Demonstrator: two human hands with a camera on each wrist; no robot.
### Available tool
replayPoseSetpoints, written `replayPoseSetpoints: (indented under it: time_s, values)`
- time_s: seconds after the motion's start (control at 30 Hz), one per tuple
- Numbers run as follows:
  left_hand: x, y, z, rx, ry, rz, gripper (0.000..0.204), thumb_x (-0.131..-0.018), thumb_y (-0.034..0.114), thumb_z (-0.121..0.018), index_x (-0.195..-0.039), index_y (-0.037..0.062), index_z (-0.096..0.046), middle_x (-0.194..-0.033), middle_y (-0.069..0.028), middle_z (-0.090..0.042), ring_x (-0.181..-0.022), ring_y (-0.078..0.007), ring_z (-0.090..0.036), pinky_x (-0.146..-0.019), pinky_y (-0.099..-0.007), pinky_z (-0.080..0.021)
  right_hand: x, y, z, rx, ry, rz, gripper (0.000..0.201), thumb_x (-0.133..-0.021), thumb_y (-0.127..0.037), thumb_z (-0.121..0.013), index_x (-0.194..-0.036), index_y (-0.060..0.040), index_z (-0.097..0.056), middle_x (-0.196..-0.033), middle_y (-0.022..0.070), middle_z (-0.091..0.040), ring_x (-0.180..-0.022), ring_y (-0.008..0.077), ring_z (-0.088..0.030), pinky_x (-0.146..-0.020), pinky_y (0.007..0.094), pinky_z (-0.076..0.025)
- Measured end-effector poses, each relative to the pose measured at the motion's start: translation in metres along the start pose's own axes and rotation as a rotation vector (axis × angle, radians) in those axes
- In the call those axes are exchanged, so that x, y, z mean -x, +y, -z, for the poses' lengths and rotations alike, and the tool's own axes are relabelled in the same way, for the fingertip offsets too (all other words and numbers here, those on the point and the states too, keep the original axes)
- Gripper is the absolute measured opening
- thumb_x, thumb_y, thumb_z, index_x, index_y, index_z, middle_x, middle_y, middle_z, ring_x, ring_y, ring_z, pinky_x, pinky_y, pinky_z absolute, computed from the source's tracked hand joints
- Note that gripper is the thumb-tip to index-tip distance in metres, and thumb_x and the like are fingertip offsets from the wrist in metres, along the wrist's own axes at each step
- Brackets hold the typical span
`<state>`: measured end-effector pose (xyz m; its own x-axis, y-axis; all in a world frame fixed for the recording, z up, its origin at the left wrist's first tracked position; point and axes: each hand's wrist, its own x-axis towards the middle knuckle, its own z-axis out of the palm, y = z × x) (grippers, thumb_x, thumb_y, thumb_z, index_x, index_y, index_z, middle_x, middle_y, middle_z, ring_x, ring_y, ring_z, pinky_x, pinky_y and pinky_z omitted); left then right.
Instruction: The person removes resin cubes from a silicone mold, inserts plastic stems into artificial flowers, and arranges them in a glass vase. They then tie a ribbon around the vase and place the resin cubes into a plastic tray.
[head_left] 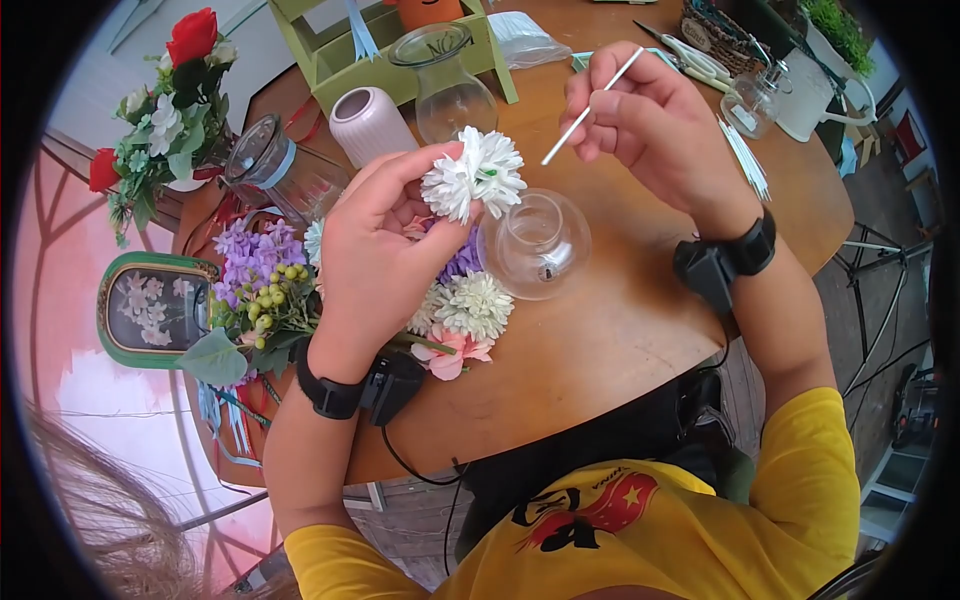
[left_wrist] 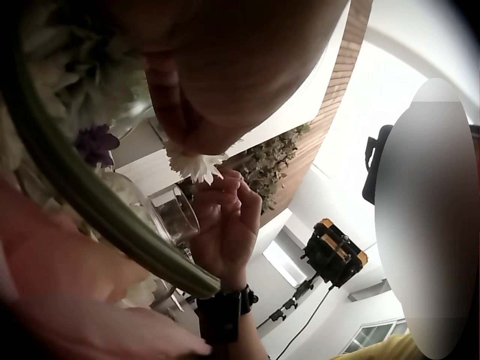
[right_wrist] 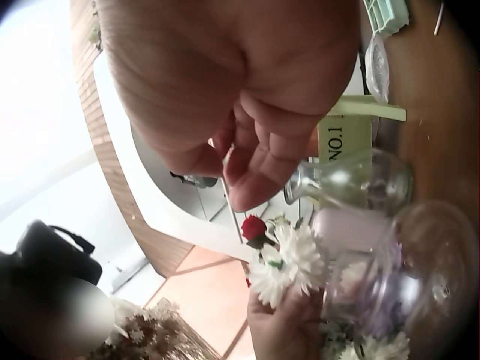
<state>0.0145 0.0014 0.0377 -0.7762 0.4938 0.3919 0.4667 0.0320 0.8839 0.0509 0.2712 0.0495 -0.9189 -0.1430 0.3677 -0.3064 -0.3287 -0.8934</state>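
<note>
My left hand (head_left: 372, 240) grips a white artificial flower head (head_left: 478, 168) between thumb and fingers. A small green nub at the centre of its back faces toward the right. Up to its right, my right hand (head_left: 648, 118) pinches a thin white stick (head_left: 561, 143), slanted with its lower end toward the flower and apart from it. In the right wrist view, the stick (right_wrist: 234, 212) points down near the white flower (right_wrist: 289, 262). Below the flower stands a small round glass vase (head_left: 540, 262). White blooms (head_left: 476, 305) and a pink flower (head_left: 452, 354) lie under my left hand.
Purple flowers (head_left: 256, 262) and green berries lie left. A pink ribbed vase (head_left: 372, 125), a clear glass vase (head_left: 455, 105) and a green wooden holder (head_left: 490, 55) stand behind. More white sticks (head_left: 742, 160) lie right, near scissors (head_left: 700, 62) and a small glass bottle (head_left: 752, 100).
</note>
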Motion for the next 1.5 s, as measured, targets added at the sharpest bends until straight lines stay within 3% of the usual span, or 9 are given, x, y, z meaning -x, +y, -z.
replayPoseSetpoints:
  time_s: [0.17,0.37,0.47,0.67,0.87,0.97,1.23,1.37,1.5]
  values:
    - [0.0,0.002,-0.003,0.048,0.02,0.022,0.044,-0.086,-0.005,-0.077,-0.127,-0.0022,-0.063,-0.117,-0.0069,-0.064,-0.102,-0.0114,-0.068,-0.082,-0.0225,-0.057,0.003,0.014,-0.01,0.106,-0.072,0.262,0.013,-0.101,-0.004,-0.064,-0.112,-0.0011,-0.057,-0.107,0.0135,-0.073,-0.093,0.017,-0.073,-0.079,0.0287,-0.059]
    - [0.001,0.007,-0.002,0.068,-0.007,0.062,0.046,-0.087,-0.003,-0.077,-0.127,-0.0025,-0.055,-0.107,-0.0075,-0.069,-0.101,-0.0113,-0.068,-0.081,-0.0226,-0.057,0.006,0.015,-0.014,0.199,-0.034,0.31,0.014,-0.101,-0.004,-0.065,-0.112,-0.0017,-0.057,-0.109,0.0128,-0.073,-0.094,0.0148,-0.072,-0.081,0.0282,-0.059]
    - [0.001,0.007,-0.003,0.104,-0.014,0.079,0.048,-0.088,-0.003,-0.076,-0.129,-0.0026,-0.05,-0.115,-0.0102,-0.067,-0.104,-0.0128,-0.068,-0.085,-0.0237,-0.056,0.007,0.015,-0.012,0.238,-0.044,0.31,0.016,-0.1,-0.003,-0.066,-0.113,-0.0018,-0.057,-0.11,0.0127,-0.073,-0.094,0.014,-0.071,-0.082,0.0279,-0.059]
    - [0.001,0.004,-0.009,0.092,-0.005,-0.083,0.05,-0.091,-0.003,-0.071,-0.136,0.0017,-0.049,-0.126,-0.0126,-0.059,-0.113,-0.0168,-0.063,-0.091,-0.0292,-0.054,0.009,0.018,-0.014,0.303,-0.084,0.335,0.017,-0.1,-0.002,-0.065,-0.116,-0.0015,-0.057,-0.111,0.0125,-0.073,-0.093,0.0129,-0.069,-0.084,0.0283,-0.058]
    - [-0.001,-0.006,0.003,-0.295,-0.04,-0.248,0.037,-0.09,0.003,-0.071,-0.125,0.0066,-0.061,-0.117,-0.0105,-0.059,-0.107,-0.0209,-0.06,-0.087,-0.031,-0.051,0.009,0.019,-0.011,0.342,-0.104,0.34,0.019,-0.1,-0.001,-0.063,-0.118,-0.001,-0.057,-0.114,0.0144,-0.071,-0.095,0.0135,-0.069,-0.083,0.029,-0.059]
    - [-0.001,-0.009,0.005,-0.329,-0.05,-0.286,0.033,-0.089,0.004,-0.072,-0.12,0.0054,-0.062,-0.115,-0.0108,-0.059,-0.102,-0.0223,-0.061,-0.084,-0.0312,-0.05,0.008,0.019,-0.012,0.33,-0.107,0.368,0.019,-0.1,-0.001,-0.063,-0.118,-0.0009,-0.057,-0.114,0.0147,-0.071,-0.096,0.0135,-0.069,-0.084,0.0289,-0.059]
    - [0.002,-0.01,-0.002,-0.149,-0.015,-0.119,0.034,-0.088,0.002,-0.074,-0.118,0.0021,-0.06,-0.111,-0.0097,-0.058,-0.092,-0.0162,-0.061,-0.078,-0.0279,-0.051,0.009,0.019,-0.01,0.366,-0.128,0.394,0.02,-0.099,0.002,-0.062,-0.119,-0.0002,-0.058,-0.115,0.0161,-0.07,-0.098,0.0148,-0.069,-0.082,0.0294,-0.061]
    - [0.003,-0.007,0.002,-0.135,-0.129,-0.024,0.038,-0.096,-0.009,-0.064,-0.129,0.0022,-0.048,-0.124,-0.0099,-0.063,-0.115,-0.0142,-0.063,-0.095,-0.027,-0.05,0.011,0.018,-0.008,0.389,-0.133,0.376,0.02,-0.099,0.002,-0.062,-0.118,0.0002,-0.059,-0.115,0.0162,-0.07,-0.1,0.0159,-0.07,-0.08,0.0295,-0.061]
    - [0.003,-0.007,0.001,-0.069,-0.119,-0.026,0.039,-0.096,-0.009,-0.064,-0.129,0.0019,-0.049,-0.124,-0.0104,-0.063,-0.114,-0.0139,-0.063,-0.094,-0.0268,-0.05,0.009,0.019,-0.01,0.378,-0.12,0.385,0.02,-0.099,0.002,-0.062,-0.118,0.0003,-0.059,-0.115,0.0161,-0.071,-0.1,0.016,-0.07,-0.079,0.0284,-0.061]
